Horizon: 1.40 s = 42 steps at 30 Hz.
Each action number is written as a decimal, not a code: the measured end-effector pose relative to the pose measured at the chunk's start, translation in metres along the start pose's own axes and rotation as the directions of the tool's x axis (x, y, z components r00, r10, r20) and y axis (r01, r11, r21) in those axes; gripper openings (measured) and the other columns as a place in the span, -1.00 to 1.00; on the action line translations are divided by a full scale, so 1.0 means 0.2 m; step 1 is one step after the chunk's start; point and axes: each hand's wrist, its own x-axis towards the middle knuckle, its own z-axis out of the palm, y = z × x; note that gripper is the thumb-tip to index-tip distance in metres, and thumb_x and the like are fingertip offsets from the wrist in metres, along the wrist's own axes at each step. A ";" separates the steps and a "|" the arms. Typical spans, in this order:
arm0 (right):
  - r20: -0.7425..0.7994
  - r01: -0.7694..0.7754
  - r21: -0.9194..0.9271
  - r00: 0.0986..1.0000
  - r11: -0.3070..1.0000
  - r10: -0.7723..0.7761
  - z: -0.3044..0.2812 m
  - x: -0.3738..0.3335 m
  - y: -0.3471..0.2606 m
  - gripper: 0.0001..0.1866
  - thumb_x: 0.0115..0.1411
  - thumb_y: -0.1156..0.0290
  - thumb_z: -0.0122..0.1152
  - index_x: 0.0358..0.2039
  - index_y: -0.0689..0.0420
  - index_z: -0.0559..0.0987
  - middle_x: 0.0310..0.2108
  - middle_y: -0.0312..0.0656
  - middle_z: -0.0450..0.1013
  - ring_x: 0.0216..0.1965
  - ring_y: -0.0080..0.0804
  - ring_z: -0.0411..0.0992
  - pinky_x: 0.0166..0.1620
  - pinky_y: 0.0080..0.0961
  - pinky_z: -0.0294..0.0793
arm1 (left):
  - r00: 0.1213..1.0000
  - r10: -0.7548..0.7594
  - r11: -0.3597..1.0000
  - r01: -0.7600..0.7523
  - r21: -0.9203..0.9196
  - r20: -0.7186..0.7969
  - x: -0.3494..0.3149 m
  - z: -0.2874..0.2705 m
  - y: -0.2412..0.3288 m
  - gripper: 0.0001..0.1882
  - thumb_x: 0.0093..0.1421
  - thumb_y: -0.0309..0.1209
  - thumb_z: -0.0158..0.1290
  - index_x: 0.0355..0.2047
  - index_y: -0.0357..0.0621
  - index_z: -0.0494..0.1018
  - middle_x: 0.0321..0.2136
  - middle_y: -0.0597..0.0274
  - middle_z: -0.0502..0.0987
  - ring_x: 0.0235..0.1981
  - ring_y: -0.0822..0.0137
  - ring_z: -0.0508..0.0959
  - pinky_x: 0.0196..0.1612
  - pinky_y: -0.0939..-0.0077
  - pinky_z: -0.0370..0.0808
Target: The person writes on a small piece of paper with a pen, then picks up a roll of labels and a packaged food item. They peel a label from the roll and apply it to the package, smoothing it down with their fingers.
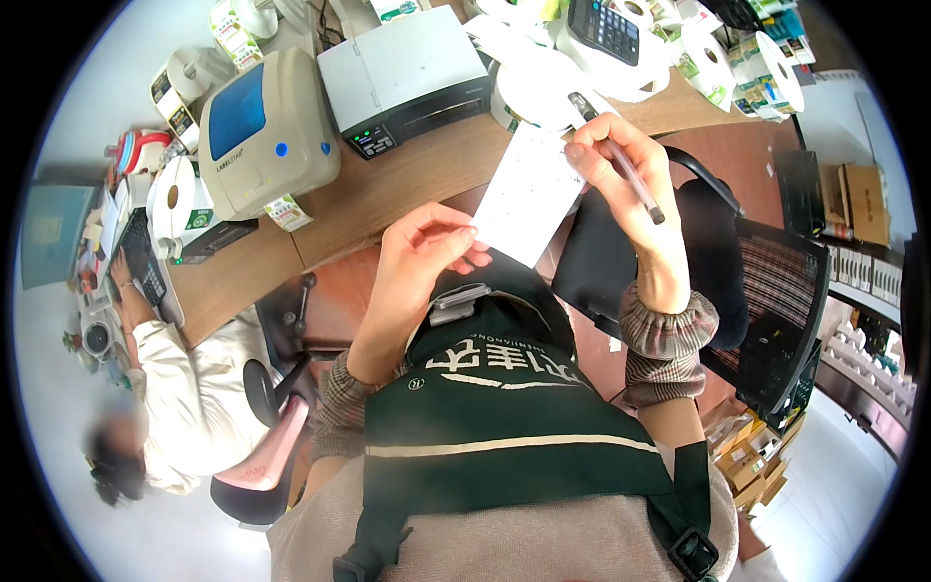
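A white sheet of paper point(529, 199) with faint marks is held up in front of me, over the desk's near edge. My left hand point(424, 254) pinches its lower left corner between thumb and fingers. At its upper right edge is my right hand point(621, 170), thumb and fingers closed on a dark pen point(632, 179) that slants across the palm. The thumb and fingertips of that hand also meet the paper's edge. Behind the sheet's top lies a large white label roll point(533, 92), partly covered by it.
On the wooden desk point(378, 199) stand a beige label printer point(267, 131), a grey printer point(405, 78), several label rolls point(703, 63) and a calculator point(606, 31). A black office chair point(766, 301) is at my right. To the left sits a person in white point(199, 398) by a keyboard point(143, 254).
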 end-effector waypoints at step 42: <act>0.650 0.651 -0.753 0.758 0.097 -0.045 0.24 0.47 0.97 -0.56 -0.04 0.38 0.06 -0.14 0.36 0.47 -0.31 -0.14 0.38 -0.17 -0.30 0.27 -0.16 -0.52 0.24 | 0.686 -0.159 0.986 0.151 -0.075 -0.710 0.59 -0.16 -0.68 -0.76 0.15 -0.44 0.09 -0.23 -0.36 0.43 -0.37 0.08 0.58 -0.39 0.34 0.60 -0.35 0.64 0.50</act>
